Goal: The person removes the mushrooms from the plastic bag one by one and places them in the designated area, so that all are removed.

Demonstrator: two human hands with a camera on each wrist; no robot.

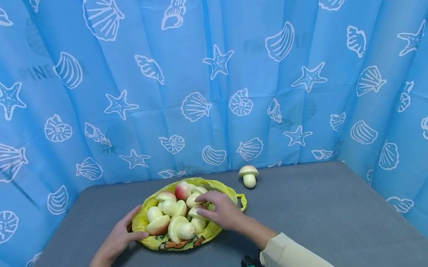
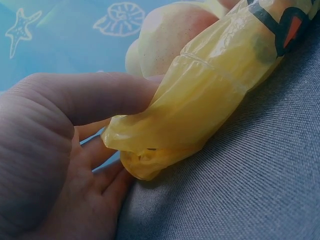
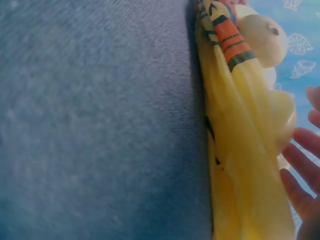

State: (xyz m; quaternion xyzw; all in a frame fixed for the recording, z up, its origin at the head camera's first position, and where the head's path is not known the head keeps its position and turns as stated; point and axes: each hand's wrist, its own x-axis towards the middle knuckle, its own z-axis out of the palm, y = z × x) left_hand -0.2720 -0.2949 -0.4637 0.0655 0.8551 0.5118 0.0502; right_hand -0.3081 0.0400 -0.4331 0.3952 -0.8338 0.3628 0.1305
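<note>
A yellow plastic bag, its mouth spread wide, lies on the grey table and is filled with several pale toy mushrooms, some with reddish caps. My left hand holds the bag's left rim, thumb over the edge and fingers on the outer side; in the left wrist view the thumb presses on the yellow plastic. Over the right part of the pile is my right hand, thumb and fingers apart, fingertips close to the mushrooms. The right wrist view shows its fingers spread beside a mushroom.
One mushroom stands by itself on the table, behind the bag and to its right. A bag handle loop sticks out on the right. A blue curtain with white shell prints hangs behind the table and at its sides.
</note>
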